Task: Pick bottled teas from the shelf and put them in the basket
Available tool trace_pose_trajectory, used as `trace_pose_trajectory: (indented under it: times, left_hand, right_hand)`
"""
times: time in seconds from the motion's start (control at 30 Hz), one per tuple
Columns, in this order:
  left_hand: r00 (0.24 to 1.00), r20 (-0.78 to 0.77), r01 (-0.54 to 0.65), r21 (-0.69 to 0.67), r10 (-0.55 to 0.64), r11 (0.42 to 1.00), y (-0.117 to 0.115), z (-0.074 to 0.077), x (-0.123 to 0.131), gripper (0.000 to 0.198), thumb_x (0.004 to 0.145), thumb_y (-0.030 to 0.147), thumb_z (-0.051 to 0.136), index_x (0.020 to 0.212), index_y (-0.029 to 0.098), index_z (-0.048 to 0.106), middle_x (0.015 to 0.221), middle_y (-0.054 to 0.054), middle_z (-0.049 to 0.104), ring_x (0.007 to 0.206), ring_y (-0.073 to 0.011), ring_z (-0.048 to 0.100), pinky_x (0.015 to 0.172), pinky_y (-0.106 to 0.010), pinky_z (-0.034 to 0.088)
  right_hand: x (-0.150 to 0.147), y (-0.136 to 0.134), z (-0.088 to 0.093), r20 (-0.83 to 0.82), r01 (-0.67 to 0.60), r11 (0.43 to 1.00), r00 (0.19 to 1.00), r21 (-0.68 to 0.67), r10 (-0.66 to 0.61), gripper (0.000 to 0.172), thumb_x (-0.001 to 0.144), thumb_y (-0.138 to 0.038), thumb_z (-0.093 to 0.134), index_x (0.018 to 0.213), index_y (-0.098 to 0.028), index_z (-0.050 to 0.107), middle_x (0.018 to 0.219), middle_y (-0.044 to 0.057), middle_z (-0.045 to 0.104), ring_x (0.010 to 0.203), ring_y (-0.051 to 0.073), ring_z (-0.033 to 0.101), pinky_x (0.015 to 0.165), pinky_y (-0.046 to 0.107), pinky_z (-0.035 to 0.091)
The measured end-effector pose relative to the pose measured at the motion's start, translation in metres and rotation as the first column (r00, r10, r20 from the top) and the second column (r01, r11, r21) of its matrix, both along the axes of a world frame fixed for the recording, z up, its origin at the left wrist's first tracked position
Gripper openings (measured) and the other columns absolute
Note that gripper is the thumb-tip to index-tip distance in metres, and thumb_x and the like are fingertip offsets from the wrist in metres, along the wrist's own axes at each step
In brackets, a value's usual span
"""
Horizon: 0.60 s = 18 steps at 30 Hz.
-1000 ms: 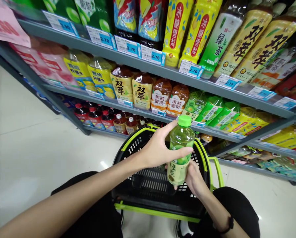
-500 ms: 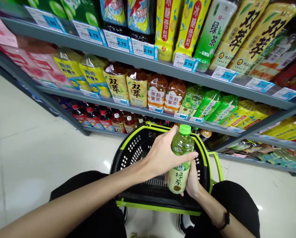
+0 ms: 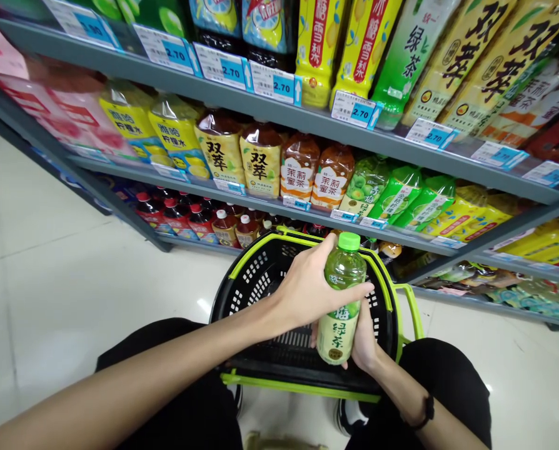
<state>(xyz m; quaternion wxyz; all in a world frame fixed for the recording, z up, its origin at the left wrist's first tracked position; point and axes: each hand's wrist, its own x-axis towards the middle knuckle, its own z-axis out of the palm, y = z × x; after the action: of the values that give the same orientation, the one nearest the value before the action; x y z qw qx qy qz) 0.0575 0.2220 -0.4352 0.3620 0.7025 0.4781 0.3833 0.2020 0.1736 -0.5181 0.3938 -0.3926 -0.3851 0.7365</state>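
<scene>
A bottle of green tea (image 3: 339,334) with a bright green cap is held upright, tilted slightly, above the basket. My left hand (image 3: 302,290) wraps round its upper part, the thumb lying across the front of the label. From behind and to the right, my right hand (image 3: 364,337) grips the lower part; most of its fingers are hidden by the bottle. A dark band (image 3: 427,412) circles my right wrist. Beneath both hands stands a black shopping basket (image 3: 246,275) with lime-green rim and handles, between my knees.
Shelves of bottled drinks stand close in front. Jasmine tea bottles (image 3: 299,172) and green tea bottles (image 3: 364,181) line the middle shelf, above red-capped bottles (image 3: 171,215). Price tags (image 3: 270,84) run along the upper shelf edge (image 3: 134,74). Pale floor tiles (image 3: 64,269) extend at left.
The view has shifted a little, so the shelves sit slightly differently in the picture. Both hands keep the same hold on the bottle, which has hardly moved.
</scene>
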Motion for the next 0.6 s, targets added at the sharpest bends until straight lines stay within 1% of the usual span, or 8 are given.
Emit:
trace_pose_trajectory:
  times: [0.07, 0.2, 0.27, 0.33, 0.4, 0.6]
  left_hand:
    - [1.000, 0.003, 0.006, 0.005, -0.006, 1.000, -0.0002, -0.0007, -0.0001, 0.103, 0.071, 0.060, 0.085, 0.148, 0.002, 0.048, 0.113, -0.019, 0.075, 0.119, -0.0395, 0.067, 0.102, -0.053, 0.055]
    - [1.000, 0.009, 0.017, 0.021, -0.018, 1.000, -0.0012, 0.0026, -0.0007, 0.086, 0.072, 0.059, 0.086, 0.138, 0.010, 0.058, 0.113, -0.016, 0.075, 0.118, -0.0384, 0.067, 0.102, -0.053, 0.055]
    - [0.999, 0.017, 0.033, 0.025, -0.033, 0.999, -0.0015, 0.0050, -0.0008, 0.081, 0.074, 0.058, 0.085, 0.134, 0.011, 0.060, 0.112, -0.016, 0.076, 0.114, -0.0372, 0.068, 0.101, -0.052, 0.055]
    - [0.999, 0.017, 0.038, 0.024, -0.038, 0.999, -0.0016, 0.0061, -0.0005, 0.081, 0.074, 0.058, 0.085, 0.133, 0.009, 0.059, 0.111, -0.017, 0.075, 0.111, -0.0369, 0.069, 0.100, -0.053, 0.056]
    - [0.999, 0.014, 0.029, 0.026, -0.029, 0.999, -0.0013, 0.0052, -0.0001, 0.084, 0.073, 0.059, 0.085, 0.134, 0.009, 0.058, 0.109, -0.016, 0.075, 0.113, -0.0374, 0.069, 0.099, -0.052, 0.056]
    - [0.998, 0.042, 0.035, 0.047, -0.037, 0.998, -0.0004, 0.0002, 0.0002, 0.080, 0.074, 0.057, 0.086, 0.135, 0.014, 0.059, 0.106, -0.013, 0.076, 0.111, -0.0351, 0.070, 0.092, -0.048, 0.059]
  right_hand:
    - [-0.0009, 0.0003, 0.0013, 0.005, 0.006, 1.000, 1.000, 0.009, -0.006, 0.100, 0.080, -0.099, 0.025, 0.098, -0.016, 0.078, 0.080, 0.016, 0.076, 0.091, 0.035, 0.074, 0.074, 0.045, 0.062]
    - [-0.0018, -0.0004, 0.0031, 0.010, 0.027, 0.999, 1.000, 0.030, -0.028, 0.098, 0.080, -0.099, 0.028, 0.101, -0.017, 0.078, 0.080, 0.015, 0.076, 0.090, 0.034, 0.074, 0.073, 0.044, 0.062]
    - [-0.0020, -0.0010, 0.0043, 0.013, 0.044, 0.998, 0.999, 0.036, -0.045, 0.096, 0.081, -0.098, 0.029, 0.101, -0.017, 0.078, 0.079, 0.015, 0.076, 0.089, 0.034, 0.074, 0.072, 0.044, 0.062]
    - [-0.0020, -0.0014, 0.0053, 0.021, 0.059, 0.998, 0.998, 0.038, -0.059, 0.095, 0.081, -0.097, 0.031, 0.102, -0.018, 0.078, 0.079, 0.014, 0.076, 0.088, 0.034, 0.074, 0.071, 0.044, 0.062]
    - [-0.0017, -0.0015, 0.0057, 0.030, 0.066, 0.997, 0.997, 0.041, -0.067, 0.095, 0.081, -0.098, 0.032, 0.102, -0.017, 0.078, 0.078, 0.014, 0.076, 0.087, 0.035, 0.074, 0.069, 0.044, 0.062]
    - [-0.0010, -0.0018, 0.0043, 0.032, 0.074, 0.997, 0.997, 0.025, -0.075, 0.096, 0.081, -0.098, 0.031, 0.101, -0.017, 0.078, 0.077, 0.015, 0.076, 0.087, 0.034, 0.074, 0.069, 0.044, 0.062]
